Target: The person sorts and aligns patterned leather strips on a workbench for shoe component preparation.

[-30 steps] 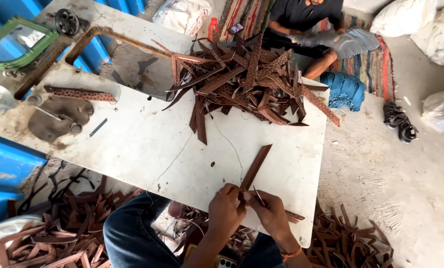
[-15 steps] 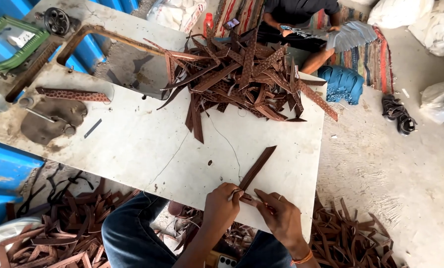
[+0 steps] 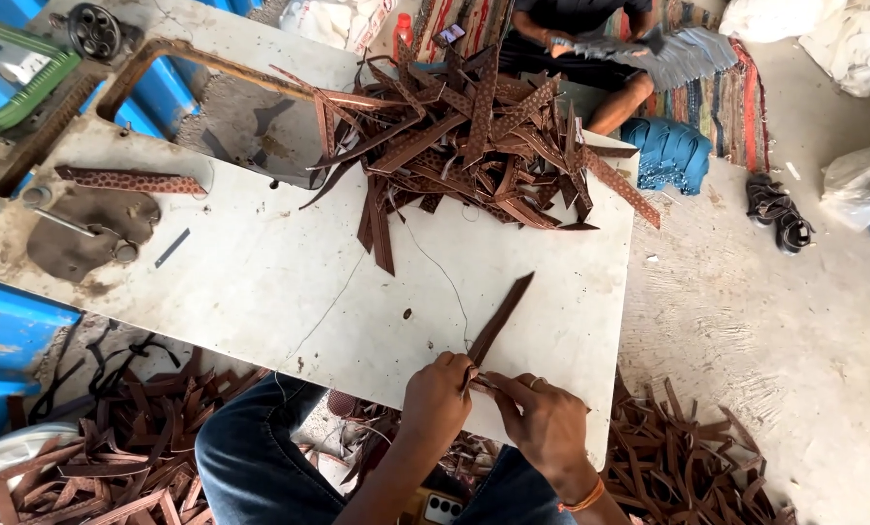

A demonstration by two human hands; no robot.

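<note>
White worktable on dusty concrete floor; blue wall left, daylight.

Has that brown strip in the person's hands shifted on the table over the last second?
No. The brown strip lies at the same slant near the white table's front edge, pinched by the left hand and right hand.

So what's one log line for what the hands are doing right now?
left hand: pinching brown leather strip near end | right hand: at same end | strip: lying on white table | strip pile: far side
</note>
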